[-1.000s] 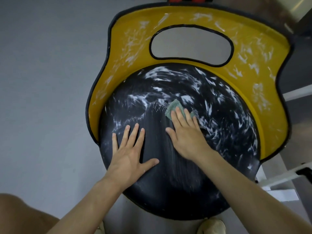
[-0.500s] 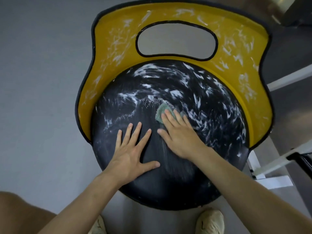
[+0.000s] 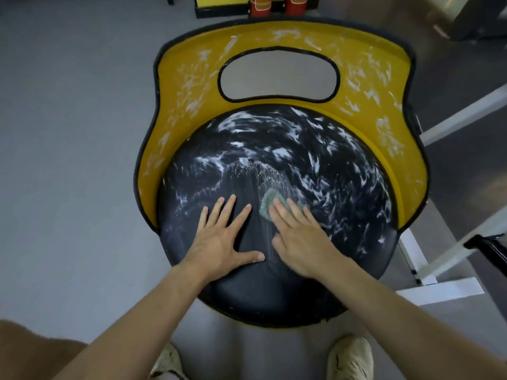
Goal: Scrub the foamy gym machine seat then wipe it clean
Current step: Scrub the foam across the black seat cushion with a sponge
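While foam streaks its far half, seat (image 3: 274, 292): round black pad, domed, smooth and wet, dead centre below the camera; the near half is rubbed almost bare.
Foam (image 3: 277, 153): white smears and swirls, thickest toward the back, with a fine combed ridge just beyond the sponge.
Sponge (image 3: 270, 200): grey-green, rough, rounded corners; only its far end shows, the rest lies under the fingers.
Right hand (image 3: 301, 239): flat on the sponge, fingers straight, pressing it onto the seat; slightly blurred.
Left hand (image 3: 219, 242): splayed flat on the black pad just beside the right, thumb out, holding nothing.
Yellow surround (image 3: 178, 111): glossy shell, black piping, foam-flecked, oval cut-out (image 3: 278, 74) at the back.
White frame (image 3: 463, 111): square tubes on the right, running out of shot.
Red canisters (image 3: 259, 6): at the top edge, cut off; labels unreadable.
Shoes (image 3: 351, 357): beige toes at the bottom edge, cropped.
Floor (image 3: 68, 133): plain grey.
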Demonstrator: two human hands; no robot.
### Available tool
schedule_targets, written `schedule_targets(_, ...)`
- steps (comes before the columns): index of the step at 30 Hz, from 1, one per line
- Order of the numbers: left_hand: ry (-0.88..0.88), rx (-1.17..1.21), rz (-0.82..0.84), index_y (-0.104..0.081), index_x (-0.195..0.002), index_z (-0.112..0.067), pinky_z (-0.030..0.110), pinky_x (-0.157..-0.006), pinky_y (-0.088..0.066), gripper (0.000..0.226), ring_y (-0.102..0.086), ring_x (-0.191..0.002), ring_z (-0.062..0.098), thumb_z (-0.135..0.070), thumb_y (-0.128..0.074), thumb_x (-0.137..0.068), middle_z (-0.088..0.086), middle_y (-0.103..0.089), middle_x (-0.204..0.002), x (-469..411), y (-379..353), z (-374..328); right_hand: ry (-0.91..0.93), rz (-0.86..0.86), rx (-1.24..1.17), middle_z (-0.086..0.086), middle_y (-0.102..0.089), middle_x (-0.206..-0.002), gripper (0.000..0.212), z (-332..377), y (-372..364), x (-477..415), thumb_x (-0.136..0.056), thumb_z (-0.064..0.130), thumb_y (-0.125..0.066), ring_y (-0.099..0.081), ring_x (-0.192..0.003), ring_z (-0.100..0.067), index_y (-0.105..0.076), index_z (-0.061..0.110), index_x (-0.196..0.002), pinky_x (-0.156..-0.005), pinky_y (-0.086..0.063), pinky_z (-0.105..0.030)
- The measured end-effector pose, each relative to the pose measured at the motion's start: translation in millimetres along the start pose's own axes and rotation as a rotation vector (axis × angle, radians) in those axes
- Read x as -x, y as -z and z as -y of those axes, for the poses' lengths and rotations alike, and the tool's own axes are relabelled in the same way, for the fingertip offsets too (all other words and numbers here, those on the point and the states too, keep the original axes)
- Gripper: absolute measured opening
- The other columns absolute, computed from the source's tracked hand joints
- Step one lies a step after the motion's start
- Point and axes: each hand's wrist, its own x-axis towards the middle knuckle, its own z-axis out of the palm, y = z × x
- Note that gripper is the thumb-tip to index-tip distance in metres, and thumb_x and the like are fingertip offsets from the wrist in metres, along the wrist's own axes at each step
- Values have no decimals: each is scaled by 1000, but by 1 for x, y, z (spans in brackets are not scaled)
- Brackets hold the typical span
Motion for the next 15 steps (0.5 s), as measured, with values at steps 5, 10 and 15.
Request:
schedule_targets(5,22,60,-31,13,-156,-47,45,-121,21,111,30,-150,13,-96,-38,-70,-7,26,-165,-3,-9,3,-74,42,-8,3,20,-168,65,11,15,-68,-107,41,-18,22,-154,-19,9,19,-162,-125,12,-45)
schedule_targets(10,-1,66,-64,14,-157,-45,45,-119,24,111,33,-148,14,-93,-41,-73,-5,28,-165,-7,-12,5,-85,46,21,3,20,-168,65,16,21,-79,-108,39,-20,22,-154,-19,8,19,-162,-125,12,-44)
schedule_targets(15,5,72,-44,17,-156,-46,44,-117,27,114,38,-146,13,-96,-35,-67,-6,33,-163,-8,-12,5,-63,44,-25,4,19,-168,64,14,23,-75,-108,39,-20,21,-154,-17,8,20,-162,-126,11,-42)
